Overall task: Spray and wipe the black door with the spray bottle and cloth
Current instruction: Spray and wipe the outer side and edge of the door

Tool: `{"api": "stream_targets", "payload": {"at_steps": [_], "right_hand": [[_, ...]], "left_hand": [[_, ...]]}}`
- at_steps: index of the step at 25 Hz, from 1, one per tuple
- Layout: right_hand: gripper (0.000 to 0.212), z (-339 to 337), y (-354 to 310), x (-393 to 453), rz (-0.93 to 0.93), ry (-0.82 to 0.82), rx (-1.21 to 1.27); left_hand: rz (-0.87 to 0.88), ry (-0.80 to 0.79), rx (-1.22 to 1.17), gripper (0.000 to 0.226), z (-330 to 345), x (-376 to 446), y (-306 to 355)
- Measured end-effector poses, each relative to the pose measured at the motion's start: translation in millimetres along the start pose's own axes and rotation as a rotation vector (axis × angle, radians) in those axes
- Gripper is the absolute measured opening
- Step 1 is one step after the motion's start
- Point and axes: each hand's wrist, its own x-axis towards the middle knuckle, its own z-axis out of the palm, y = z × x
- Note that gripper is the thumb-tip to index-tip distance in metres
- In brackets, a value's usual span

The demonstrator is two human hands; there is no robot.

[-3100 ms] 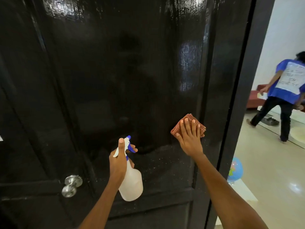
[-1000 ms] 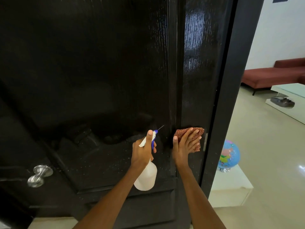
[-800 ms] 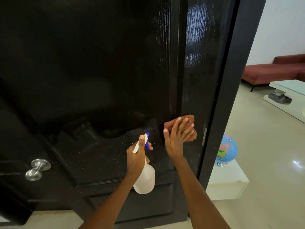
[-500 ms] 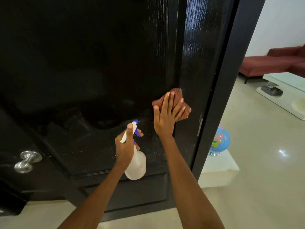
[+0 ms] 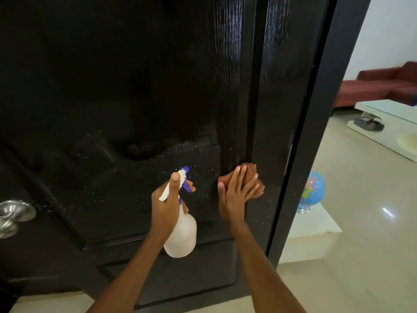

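Observation:
The glossy black door (image 5: pixel 140 91) fills most of the view, speckled with fine spray droplets across its lower panel. My left hand (image 5: pixel 168 205) grips the neck of a white spray bottle (image 5: pixel 181 233) with a blue trigger, nozzle pointing at the door. To its right, my right hand (image 5: pixel 234 195) presses a reddish-brown cloth (image 5: pixel 250 175) flat against the door with straight fingers, near the raised vertical moulding. Most of the cloth is hidden under the fingers.
A silver door knob (image 5: pixel 13 215) sticks out at the left edge. Past the black door frame (image 5: pixel 311 136), a small globe (image 5: pixel 312 190) stands on a white block. Further back are a white low table (image 5: pixel 388 114) and a red sofa (image 5: pixel 374 86).
My right hand has slid the cloth down the door, from higher up half a second ago to beside the spray bottle's nozzle. The left hand keeps holding the bottle.

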Motion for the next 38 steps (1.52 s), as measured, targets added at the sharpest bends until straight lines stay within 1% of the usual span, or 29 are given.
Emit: {"api": "stream_targets", "payload": {"at_steps": [2,3,4,6,9,12,16,19,21,23,26,27,29,31,32,33,35,36,37,38], "right_hand": [[0.068,-24.2,-39.2,52.8,-0.143,0.191,-0.049],[0.066,-38.7,-61.3,81.2,-0.202,0.275,-0.086],[0.064,-50.9,-82.1,105.4,-0.239,0.346,-0.122],[0.062,-59.5,-104.6,124.5,-0.282,0.430,-0.190],[0.063,-41.2,-88.4,110.5,-0.375,0.479,-0.316],[0.064,-14.6,-61.1,84.7,-0.480,0.476,-0.379],[0.068,26.3,-36.0,52.8,-0.536,0.526,-0.287],[0.067,45.7,-19.9,38.2,-0.582,0.544,-0.207],[0.066,50.4,-15.7,34.4,-0.595,0.534,-0.232],[0.066,49.5,-11.3,36.4,-0.610,0.542,-0.317],[0.067,31.6,-14.6,53.9,-0.588,0.535,-0.400],[0.067,21.9,-25.3,64.7,-0.551,0.542,-0.376],[0.067,7.2,-55.6,86.5,-0.432,0.567,-0.249],[0.068,6.5,-84.6,92.8,-0.341,0.631,-0.187],[0.068,13.4,-92.9,89.9,-0.377,0.650,-0.213],[0.067,24.0,-95.4,83.8,-0.491,0.633,-0.285],[0.067,42.4,-84.5,68.3,-0.860,0.536,-0.522],[0.068,38.5,-77.1,64.1,-1.008,0.464,-0.599],[0.069,28.4,-72.5,68.4,-1.076,0.409,-0.610],[0.069,19.5,-72.5,75.0,-1.029,0.385,-0.562]], "left_hand": [[0.056,0.009,-0.019,0.072,-13.5,7.1,-4.0],[0.069,0.017,-0.024,0.071,-19.0,12.8,-3.7],[0.066,0.021,-0.020,0.067,-23.6,19.0,-3.5],[0.051,0.024,-0.044,0.062,-32.5,24.2,-6.0],[0.076,0.040,-0.074,0.064,-45.4,29.7,-21.0],[0.106,0.004,-0.083,0.073,-57.3,29.5,-45.8],[0.161,-0.048,-0.121,0.082,-62.4,16.8,-98.5],[0.233,-0.035,-0.126,0.081,-61.3,6.1,-134.2],[0.275,-0.013,-0.144,0.080,-59.2,-0.5,-151.6],[0.314,0.010,-0.162,0.080,-59.4,-5.0,-156.5],[0.355,0.031,-0.166,0.079,-65.7,-0.1,-132.1],[0.366,0.041,-0.150,0.080,-69.9,2.8,-119.3],[0.390,0.075,-0.128,0.084,-77.7,8.5,-99.8],[0.407,0.103,-0.151,0.085,-84.9,11.6,-91.3],[0.414,0.117,-0.161,0.085,-88.4,12.6,-90.6],[0.420,0.127,-0.158,0.085,-91.5,13.3,-91.3],[0.433,0.145,-0.120,0.085,-96.8,14.4,-94.3],[0.436,0.155,-0.106,0.084,-99.0,14.7,-95.0],[0.436,0.166,-0.112,0.083,-101.5,14.4,-95.0],[0.436,0.176,-0.130,0.082,-104.6,13.7,-94.5]]}}
